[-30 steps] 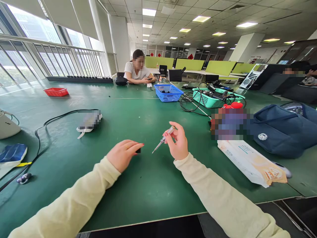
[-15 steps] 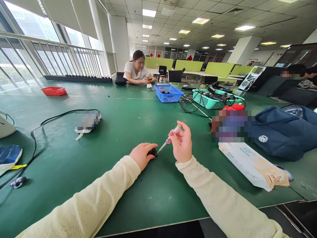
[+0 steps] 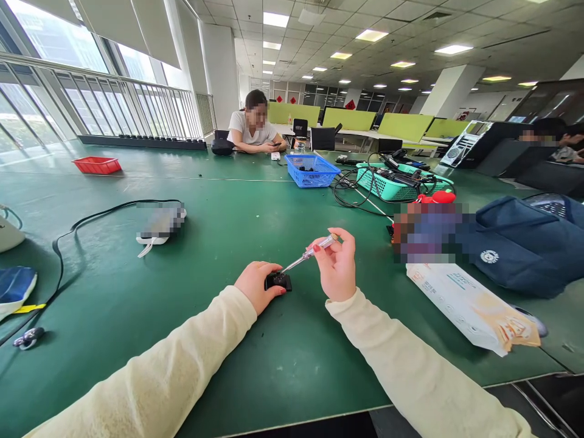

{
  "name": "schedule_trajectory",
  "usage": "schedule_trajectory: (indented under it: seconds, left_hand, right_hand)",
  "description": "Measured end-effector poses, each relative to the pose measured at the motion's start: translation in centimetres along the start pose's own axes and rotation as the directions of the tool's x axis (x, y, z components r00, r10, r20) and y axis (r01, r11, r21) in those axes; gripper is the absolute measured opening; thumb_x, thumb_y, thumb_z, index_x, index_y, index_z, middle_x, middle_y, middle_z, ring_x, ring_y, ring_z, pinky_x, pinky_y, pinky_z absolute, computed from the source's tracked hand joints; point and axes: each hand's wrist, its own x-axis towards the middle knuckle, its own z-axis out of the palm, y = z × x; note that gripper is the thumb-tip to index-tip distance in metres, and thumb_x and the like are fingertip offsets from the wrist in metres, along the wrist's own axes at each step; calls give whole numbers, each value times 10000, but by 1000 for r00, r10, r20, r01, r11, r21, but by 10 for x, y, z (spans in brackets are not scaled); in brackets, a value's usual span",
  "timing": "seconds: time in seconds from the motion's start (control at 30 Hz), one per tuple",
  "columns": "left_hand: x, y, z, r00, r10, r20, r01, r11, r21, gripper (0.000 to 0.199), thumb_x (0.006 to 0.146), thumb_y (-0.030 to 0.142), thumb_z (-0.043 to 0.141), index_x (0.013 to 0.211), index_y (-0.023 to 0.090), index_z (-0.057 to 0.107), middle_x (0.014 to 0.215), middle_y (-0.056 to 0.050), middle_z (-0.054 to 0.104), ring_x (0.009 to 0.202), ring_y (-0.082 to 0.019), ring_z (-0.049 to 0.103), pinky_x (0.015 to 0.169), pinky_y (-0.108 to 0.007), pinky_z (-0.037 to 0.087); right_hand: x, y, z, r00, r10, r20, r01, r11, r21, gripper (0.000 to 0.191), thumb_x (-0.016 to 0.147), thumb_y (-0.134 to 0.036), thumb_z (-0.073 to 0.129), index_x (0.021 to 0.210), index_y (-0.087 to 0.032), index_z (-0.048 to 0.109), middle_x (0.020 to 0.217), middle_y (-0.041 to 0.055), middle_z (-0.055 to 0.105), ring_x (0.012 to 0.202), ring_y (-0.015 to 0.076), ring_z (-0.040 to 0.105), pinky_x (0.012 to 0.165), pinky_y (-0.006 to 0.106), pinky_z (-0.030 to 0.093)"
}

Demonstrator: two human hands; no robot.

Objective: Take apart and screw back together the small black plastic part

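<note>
The left hand (image 3: 258, 287) has a narrow grip, thumb on the near side and fingers on the far side, closed about a small black part (image 3: 278, 280) low over the green surface (image 3: 283, 365); whether the part touches it is hard to tell. The right hand (image 3: 338, 267) has its grip drawn in around the handle of a slim screwdriver (image 3: 300, 261), thumb and fingertips pinching it. The screwdriver's long axis slants, handle end up and to the right, tip down and to the left, pointing at the black part. The tip is at the part's upper side, but actual contact is too small to make out. The part runs roughly left to right, its right end projecting beyond the left grip, its left end hidden by that hand. The screwdriver's shaft spans the gap between both hands.
</note>
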Motion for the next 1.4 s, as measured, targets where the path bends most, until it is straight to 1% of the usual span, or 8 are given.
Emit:
schedule_trajectory:
  seconds: [0.17,0.37,0.63,0.73,1.0,1.17,1.27,1.4]
  left_hand:
    - [0,3,-3,1000,-3,27,3,1000,17,344,765,279,709,1102,205,700,1111,-81,708,1106,-285,601,1014,-447,476]
    - [0,3,-3,1000,11,16,-11,1000,16,316,769,267,699,1081,214,704,1089,-70,717,1080,-274,617,994,-429,493]
    - [-1,-5,4,999,35,-26,-35,999,-8,304,759,273,684,1060,233,698,1036,-55,720,1024,-262,631,939,-417,521]
    - [-1,-5,6,998,48,-30,-48,999,-10,296,760,273,676,1053,229,695,1025,-56,721,1014,-261,629,936,-418,519]
    - [-1,-1,0,1000,27,-5,-27,1000,1,282,759,278,666,1034,223,697,1015,-63,716,996,-265,628,923,-421,519]
    - [-1,-4,3,997,69,-31,-69,998,-11,296,754,267,658,1045,236,701,996,-55,720,979,-259,631,913,-419,525]
    - [-1,-6,4,994,99,-40,-100,995,-20,314,767,268,649,1075,262,714,1010,-48,723,998,-258,627,935,-422,518]
    - [-1,-9,5,990,133,-40,-134,991,-17,315,790,289,645,1092,300,736,1028,-42,726,1007,-252,629,951,-415,515]
  right_hand:
    - [-2,-1,1,999,-24,41,26,999,-44,324,907,-347,590,1158,-257,406,849,12,657,771,159,668,763,363,579]
    - [-3,-2,1,992,-83,100,95,987,-130,285,917,-300,571,1160,-253,428,868,21,660,781,154,670,786,354,578]
    - [-3,-3,1,959,-232,160,269,927,-263,282,905,-264,591,1158,-254,468,865,20,645,756,154,659,747,341,573]
    - [-3,-3,0,950,-259,174,301,910,-286,280,905,-246,588,1162,-257,477,858,16,652,746,152,656,748,338,569]
    - [-2,-5,0,966,-209,153,251,902,-351,332,895,-263,602,1194,-233,462,856,18,649,725,146,645,749,324,555]
    - [-3,-10,2,961,-209,180,262,895,-360,306,881,-278,612,1156,-243,481,819,1,629,703,143,623,728,302,537]
    - [-2,-13,2,969,-196,153,241,897,-371,241,864,-302,623,1057,-245,490,764,-17,594,644,136,592,673,288,520]
    - [-1,-15,1,981,-107,161,159,920,-359,223,834,-366,651,860,-247,464,614,-71,474,486,99,452,515,238,440]
